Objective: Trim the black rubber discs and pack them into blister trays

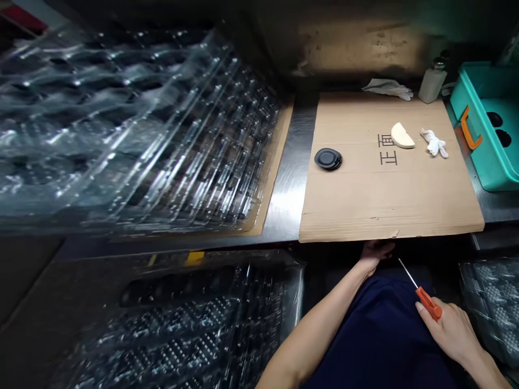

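One screwdriver (419, 292), likely light and stiff, best held by its handle (428, 303), is clamped in the right hand (454, 328); the left hand's (377, 253) grip is unclear.

So the room's pretty dim. There's 1 dark, shiny wall (360, 46) along the top with a blurry tan reflection upper center. Steel table (291, 189) runs across the middle, bright glare left of center. Floor (24, 281) at lower left is dark grey, and there's a red patch (24, 17) upper left, too blurry to ID.
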